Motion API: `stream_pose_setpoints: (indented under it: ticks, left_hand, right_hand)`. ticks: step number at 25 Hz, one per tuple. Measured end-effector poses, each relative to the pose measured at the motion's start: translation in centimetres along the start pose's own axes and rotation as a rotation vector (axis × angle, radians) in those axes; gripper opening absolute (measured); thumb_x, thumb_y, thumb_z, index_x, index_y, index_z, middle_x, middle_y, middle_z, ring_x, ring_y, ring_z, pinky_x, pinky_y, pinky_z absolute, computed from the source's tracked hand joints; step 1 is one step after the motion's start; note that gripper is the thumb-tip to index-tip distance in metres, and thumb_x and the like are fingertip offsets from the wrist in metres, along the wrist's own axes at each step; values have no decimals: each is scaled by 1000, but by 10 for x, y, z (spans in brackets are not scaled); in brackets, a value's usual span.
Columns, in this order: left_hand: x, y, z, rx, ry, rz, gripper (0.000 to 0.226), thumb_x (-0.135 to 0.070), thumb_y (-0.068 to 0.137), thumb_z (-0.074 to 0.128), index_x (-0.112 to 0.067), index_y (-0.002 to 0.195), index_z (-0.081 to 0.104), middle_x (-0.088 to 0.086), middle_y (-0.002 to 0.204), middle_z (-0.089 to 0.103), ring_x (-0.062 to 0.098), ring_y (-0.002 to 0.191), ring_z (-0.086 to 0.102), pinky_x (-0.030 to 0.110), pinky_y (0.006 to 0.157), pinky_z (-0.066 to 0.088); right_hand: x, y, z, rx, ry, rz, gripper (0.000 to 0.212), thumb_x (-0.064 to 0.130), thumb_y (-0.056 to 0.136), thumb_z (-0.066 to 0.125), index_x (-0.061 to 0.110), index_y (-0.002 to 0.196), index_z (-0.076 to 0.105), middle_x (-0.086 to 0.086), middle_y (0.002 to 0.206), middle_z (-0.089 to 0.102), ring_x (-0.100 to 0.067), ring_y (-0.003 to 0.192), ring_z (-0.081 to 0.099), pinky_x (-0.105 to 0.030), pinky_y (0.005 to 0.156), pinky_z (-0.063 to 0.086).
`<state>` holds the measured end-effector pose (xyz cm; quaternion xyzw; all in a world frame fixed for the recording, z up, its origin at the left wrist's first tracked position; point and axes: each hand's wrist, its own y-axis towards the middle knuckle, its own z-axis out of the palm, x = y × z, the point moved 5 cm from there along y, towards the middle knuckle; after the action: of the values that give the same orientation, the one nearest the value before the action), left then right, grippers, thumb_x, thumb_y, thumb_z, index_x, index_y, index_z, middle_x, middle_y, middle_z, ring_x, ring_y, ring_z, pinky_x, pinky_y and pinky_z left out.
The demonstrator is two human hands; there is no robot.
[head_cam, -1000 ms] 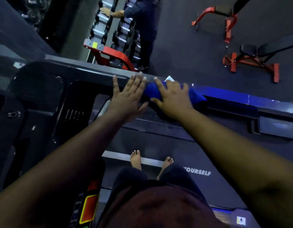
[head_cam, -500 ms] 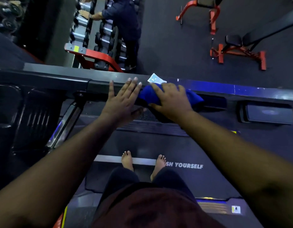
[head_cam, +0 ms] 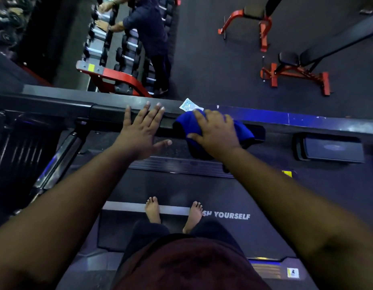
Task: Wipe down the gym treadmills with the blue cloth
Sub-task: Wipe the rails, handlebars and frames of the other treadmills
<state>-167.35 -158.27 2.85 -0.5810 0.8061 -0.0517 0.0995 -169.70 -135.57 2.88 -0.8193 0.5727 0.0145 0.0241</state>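
I stand barefoot on the treadmill belt (head_cam: pixel 233 233) and look down over its front handrail (head_cam: pixel 110 114). My left hand (head_cam: pixel 139 132) lies flat on the black rail, fingers straight and spread. To its right, my right hand (head_cam: pixel 214 132) covers the blue cloth (head_cam: pixel 185 126) and presses it onto the rail, with the fingers curved over the bunched fabric and the thumb at its near edge. The cloth hangs over the rail's near side. A gap separates the two hands.
A small white label (head_cam: pixel 188 105) sits on the rail just beyond the cloth. Past the rail a person (head_cam: pixel 150 32) bends over a red dumbbell rack (head_cam: pixel 118 76). Red weight benches (head_cam: pixel 294 74) stand at the far right. A dark console panel (head_cam: pixel 332 148) is right of the cloth.
The right hand and cloth have slid right along the rail, opening a gap from the left hand. The view has shifted, showing more of the belt and floor.
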Motion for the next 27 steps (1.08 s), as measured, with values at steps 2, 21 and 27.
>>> stream_pose_setpoints:
  ticks: [2,21,27]
  left_hand:
    - [-1,1,-3,43,22,-4,99,-83,81,7,-22,158,-8,-5,167,-10,18,153,-13,63,116,-12]
    - [-59,69,-12,87,46,755,74,-49,94,25,-22,159,4,-6,166,-3,12,153,-2,52,123,10]
    - [-57,69,-11,83,60,741,73,-51,95,23,-22,159,6,-4,166,-1,16,154,-1,53,123,9]
  right_hand:
    - [27,8,-4,-23,-9,-57,75,71,88,35,26,148,40,-10,137,55,-31,119,53,-51,93,41]
    - [22,-36,50,-1155,1240,1390,72,35,101,48,16,158,8,-11,166,-7,12,145,-9,-9,115,3]
    - [64,-25,64,-1095,1599,1319,81,51,95,35,12,157,1,-5,167,-8,-10,153,-7,-19,121,-1]
